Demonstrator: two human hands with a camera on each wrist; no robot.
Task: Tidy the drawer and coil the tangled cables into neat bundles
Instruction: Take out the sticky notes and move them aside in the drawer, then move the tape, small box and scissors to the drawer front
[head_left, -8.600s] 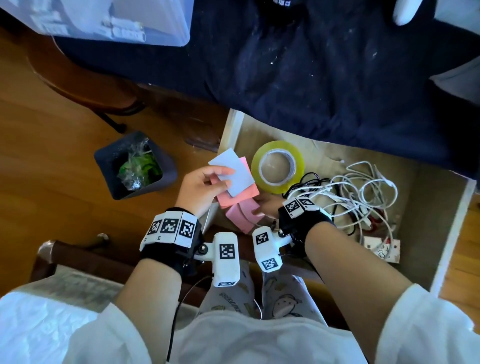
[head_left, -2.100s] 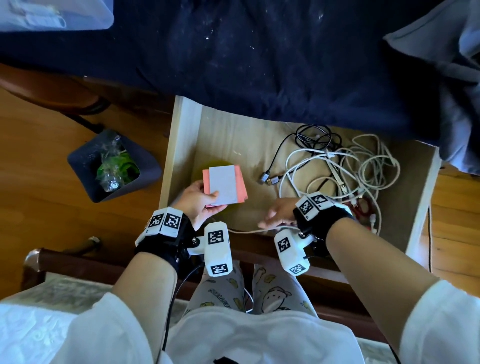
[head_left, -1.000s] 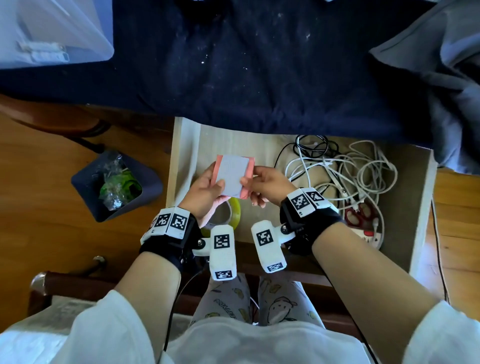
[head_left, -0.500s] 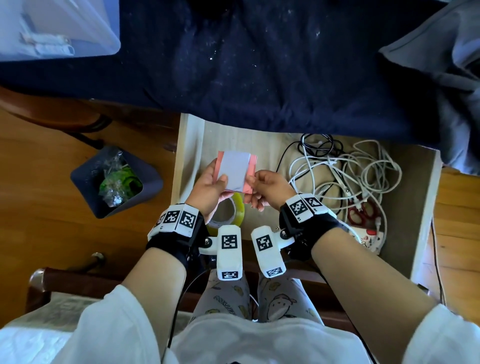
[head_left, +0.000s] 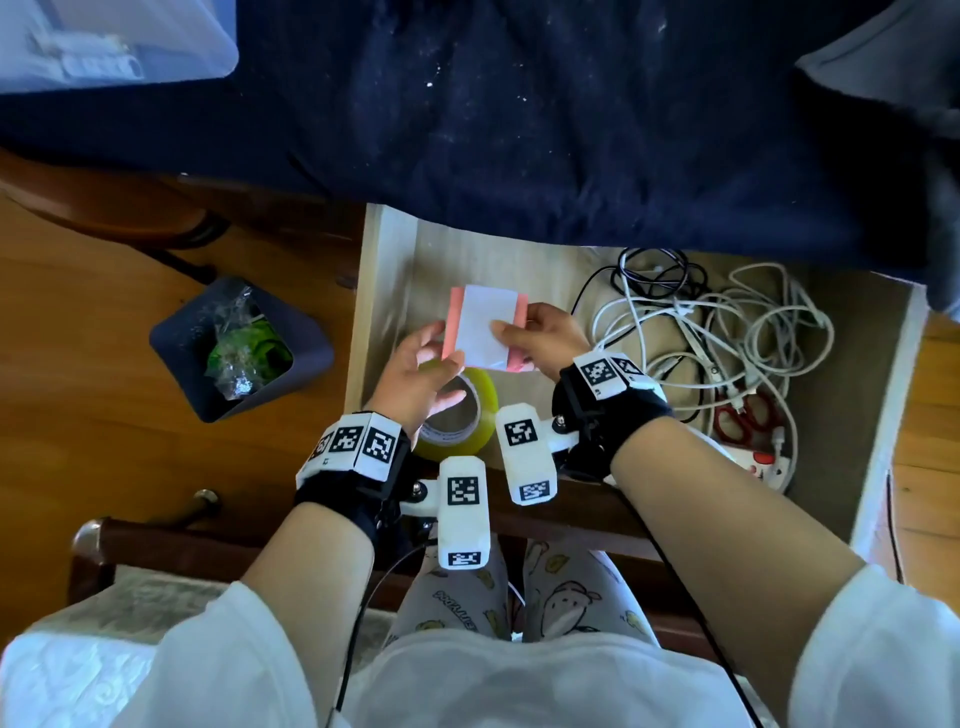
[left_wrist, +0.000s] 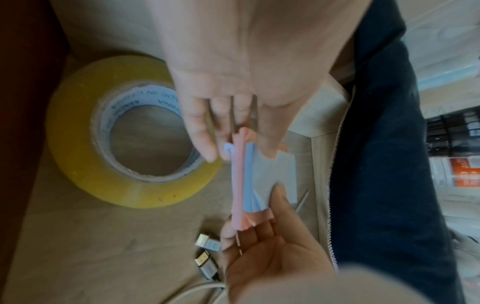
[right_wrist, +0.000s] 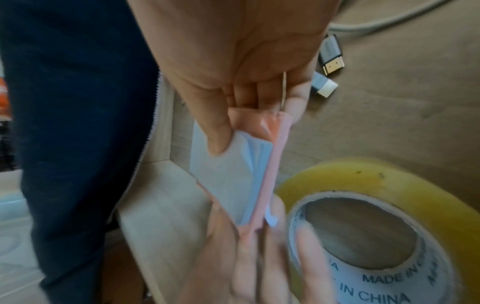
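Note:
The open wooden drawer (head_left: 415, 260) holds a tangle of white cables (head_left: 748, 332) and a black cable (head_left: 654, 270) on its right half. Above the drawer's left half I hold a small stack of pink and white sticky notes (head_left: 485, 325) upright between both hands. My left hand (head_left: 444, 358) pinches its lower left edge, thumb on the white top sheet. My right hand (head_left: 506, 332) pinches the right edge. The wrist views show the stack (left_wrist: 262, 176) (right_wrist: 228, 174) edge-on, thumb on one face and fingers on the other.
A yellow tape roll (head_left: 480, 426) lies flat at the drawer's front left, under my hands. Red scissors (head_left: 743, 421) and a white power strip (head_left: 763, 460) sit front right. Two metal plugs (left_wrist: 205, 253) lie beside the tape. A dark bin (head_left: 239, 348) stands on the floor, left.
The right hand came off the drawer floor and joined the left on the notes. In the last half second the left hand slid down toward the stack's lower corner.

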